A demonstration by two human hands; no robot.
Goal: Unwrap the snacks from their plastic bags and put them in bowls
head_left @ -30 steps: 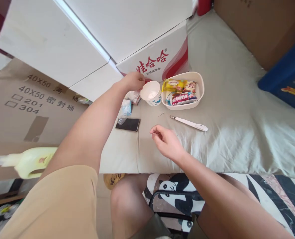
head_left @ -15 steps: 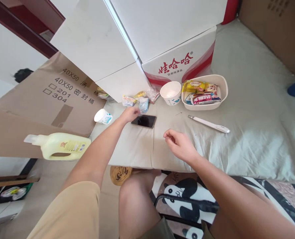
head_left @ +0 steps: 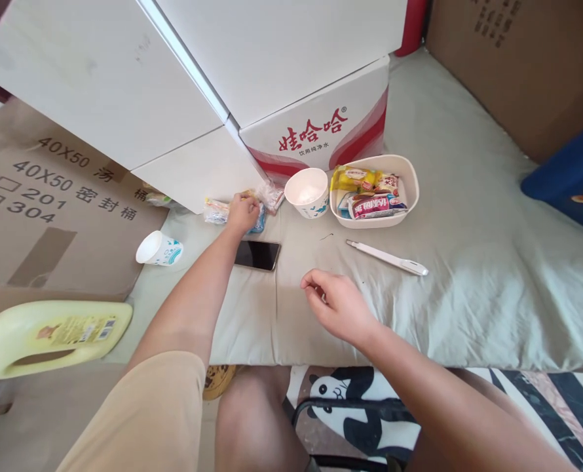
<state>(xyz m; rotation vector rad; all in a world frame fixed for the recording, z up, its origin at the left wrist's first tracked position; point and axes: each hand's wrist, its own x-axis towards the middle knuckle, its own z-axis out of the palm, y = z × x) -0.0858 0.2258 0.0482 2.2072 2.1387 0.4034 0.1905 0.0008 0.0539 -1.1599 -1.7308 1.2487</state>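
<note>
My left hand is down among small wrapped snack packets by the white boxes, its fingers curled and closed; whatever they pinch is hidden. Beneath it shows a blue packet, with a clear-wrapped packet to its left and another crinkled wrapper to its right. A black smartphone lies flat just below that wrist. My right hand hovers or rests over the cloth, loosely closed, with nothing visible in it. It is nearest to the phone and a white utility knife.
A paper cup stands beside a cream plastic basket of packaged snacks. Another paper cup lies tipped at left, near a cardboard box and a yellow detergent bottle. White cartons form the back edge.
My left hand has moved forward from beside the phone onto the snack packets, covering some of them. My right hand keeps its curled pose. The camera view has swung to the right.
</note>
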